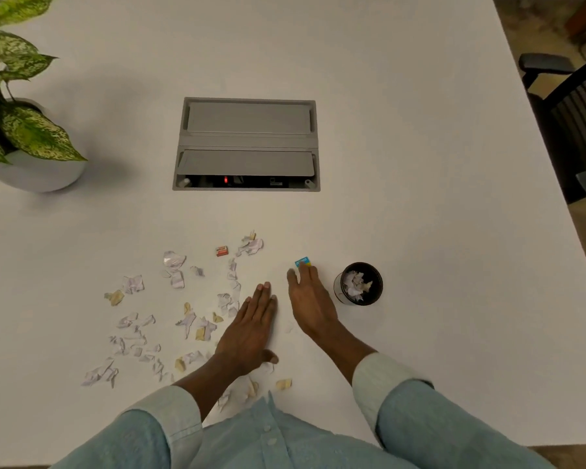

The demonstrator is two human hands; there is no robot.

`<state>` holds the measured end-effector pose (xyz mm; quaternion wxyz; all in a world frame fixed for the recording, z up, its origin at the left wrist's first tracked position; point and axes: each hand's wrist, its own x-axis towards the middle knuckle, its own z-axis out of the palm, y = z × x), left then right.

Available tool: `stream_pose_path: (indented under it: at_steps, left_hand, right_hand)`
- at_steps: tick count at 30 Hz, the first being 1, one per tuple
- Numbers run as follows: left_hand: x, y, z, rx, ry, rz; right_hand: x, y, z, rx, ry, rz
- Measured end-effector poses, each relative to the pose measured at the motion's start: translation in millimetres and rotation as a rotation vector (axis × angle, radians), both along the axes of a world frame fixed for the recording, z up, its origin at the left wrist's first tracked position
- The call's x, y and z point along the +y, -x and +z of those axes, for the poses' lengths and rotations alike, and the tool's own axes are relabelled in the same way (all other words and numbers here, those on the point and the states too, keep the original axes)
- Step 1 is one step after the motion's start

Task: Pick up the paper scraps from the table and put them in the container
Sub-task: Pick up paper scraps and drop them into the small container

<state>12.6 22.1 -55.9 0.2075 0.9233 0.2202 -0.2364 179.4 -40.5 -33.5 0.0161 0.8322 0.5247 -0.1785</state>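
Blue scrap (301, 261) sits at 12 o'clock of the right hand (310, 302), straight fingers (306, 275) touching it; the cup (378, 286) is at that hand's 3. Left hand (254, 323) lies flat, holding nothing.

A light blue, denim-like shirt (268, 448) is worn, fastened down the front by small pale buttons (267, 428). The left sleeve (142, 438) and right sleeve (437, 421) are turned back, so that paler inner cuffs are shown. The forearms are left uncovered down to the left grip (251, 330) and right grip (310, 302).
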Motion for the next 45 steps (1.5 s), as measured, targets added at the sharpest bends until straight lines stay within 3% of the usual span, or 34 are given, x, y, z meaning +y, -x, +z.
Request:
stream_pose_path:
  at_steps: [10,18,24,29,32,36,41,45]
  left_hand:
    - [-3,-3,-8,0.048,-0.005,0.026]
    - [-6,-6,-11,0.071,-0.038,0.026]
    - [-7,-4,-10,0.059,-0.035,0.033]
    - [-6,-6,-6,0.057,-0.023,0.030]
    - [-6,-7,-4,0.071,-0.023,0.036]
    - [-6,-8,-2,0.072,-0.017,0.039]
    - [-7,-6,-3,0.068,-0.029,0.035]
    - [-7,-6,-5,0.063,-0.030,0.039]
  right_hand:
    - [21,-10,-12,-0.073,0.167,0.055]
    - [-1,3,-7,-0.126,0.111,0.084]
    - [-14,-6,29,-0.059,-0.187,-0.061]
    - [-41,-50,80,-0.170,-0.408,-0.381]
    - [-60,-74,87,-0.037,-0.347,-0.512]
    - [-75,-82,86,-0.013,-0.236,-0.460]
    - [-77,-50,82,0.013,-0.424,-0.422]
    - [-80,-3,48,0.184,-0.346,-0.311]
